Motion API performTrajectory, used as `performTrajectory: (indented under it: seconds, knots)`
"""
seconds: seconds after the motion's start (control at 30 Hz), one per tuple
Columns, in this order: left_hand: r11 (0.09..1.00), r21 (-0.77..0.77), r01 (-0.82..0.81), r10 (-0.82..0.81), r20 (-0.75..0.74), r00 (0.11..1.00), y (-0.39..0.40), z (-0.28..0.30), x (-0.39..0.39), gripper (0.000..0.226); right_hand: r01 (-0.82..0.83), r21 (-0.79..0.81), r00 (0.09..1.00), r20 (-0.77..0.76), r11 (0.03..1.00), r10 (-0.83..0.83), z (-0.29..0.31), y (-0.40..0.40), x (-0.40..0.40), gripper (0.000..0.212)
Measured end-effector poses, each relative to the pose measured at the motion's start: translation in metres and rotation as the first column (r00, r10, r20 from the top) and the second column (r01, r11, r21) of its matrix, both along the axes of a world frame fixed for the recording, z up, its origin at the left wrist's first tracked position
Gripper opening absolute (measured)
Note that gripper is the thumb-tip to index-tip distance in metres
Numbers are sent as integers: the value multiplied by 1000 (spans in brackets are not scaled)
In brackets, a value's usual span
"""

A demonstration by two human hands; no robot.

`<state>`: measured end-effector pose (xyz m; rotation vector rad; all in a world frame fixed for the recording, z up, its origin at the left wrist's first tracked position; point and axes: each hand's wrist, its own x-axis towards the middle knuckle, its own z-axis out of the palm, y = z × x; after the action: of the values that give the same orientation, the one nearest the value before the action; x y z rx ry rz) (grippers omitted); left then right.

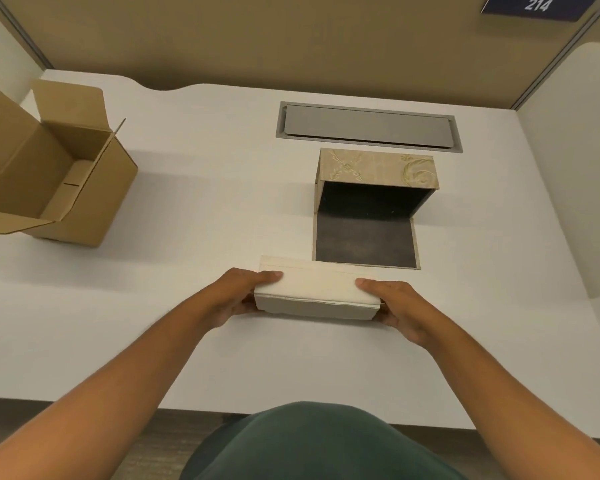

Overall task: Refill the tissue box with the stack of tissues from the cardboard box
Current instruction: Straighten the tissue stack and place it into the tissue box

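Observation:
A white stack of tissues (317, 294) rests on the white table (205, 209), held at both ends. My left hand (241, 296) grips its left end and my right hand (395, 308) grips its right end, thumbs on top. Just beyond the stack lies the beige patterned tissue box (378, 168), its dark inside facing me and its flap (364, 242) folded flat on the table. The brown cardboard box (49, 168) stands at the far left with its flaps open and nothing visible inside.
A grey cable hatch (368, 126) is set into the table behind the tissue box. Beige partition walls close the desk at the back and both sides. A blue sign reading 214 (537, 5) hangs top right. The table's near edge runs just above my lap.

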<state>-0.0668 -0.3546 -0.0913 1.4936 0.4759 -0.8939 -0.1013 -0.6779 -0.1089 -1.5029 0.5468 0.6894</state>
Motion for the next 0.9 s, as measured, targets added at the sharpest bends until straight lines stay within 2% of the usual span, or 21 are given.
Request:
performTrajectory:
  seconds: [0.07,0.23,0.37,0.47,0.5,0.57,0.63,0.7,0.77,0.8,0.87,0.9]
  knots:
    - [998,51,-31,30,9,1000,-2,-1,0,46,50,-44,999,-13,998,-50,1,2,1,37]
    - [983,181,-10,-9,101,995,1,-7,-12,47,90,-162,996,39,983,-85,-1,2,-11,54]
    - [945,326,13,-73,171,983,-3,-12,-21,61,99,-273,990,120,957,-68,-4,10,-25,50]
    - [861,505,57,-239,304,922,-5,-4,-23,90,35,-391,993,116,920,11,3,14,-23,66]
    - [822,566,59,-333,394,857,-5,0,-24,99,15,-490,988,142,871,64,7,15,-22,76]
    - [731,675,97,-579,539,612,-3,8,-24,113,52,-673,924,313,738,220,17,17,-22,92]
    - [563,799,210,-807,478,347,-7,14,-17,128,17,-782,751,421,622,509,27,23,-21,106]
    - [333,892,307,-941,293,168,-20,17,-9,138,-134,-872,579,317,471,751,31,37,-18,120]
    - [147,934,327,-989,136,56,-35,15,-1,136,-264,-919,479,138,292,867,29,49,-11,125]
    - [97,944,315,-995,93,28,-42,12,2,130,-318,-927,447,37,198,894,28,53,-5,125]
    - [57,956,288,-998,54,17,-48,7,9,106,-395,-917,412,-126,53,902,25,55,6,118]
    - [52,958,280,-999,48,22,-49,5,10,94,-409,-912,407,-163,20,899,24,56,11,112]
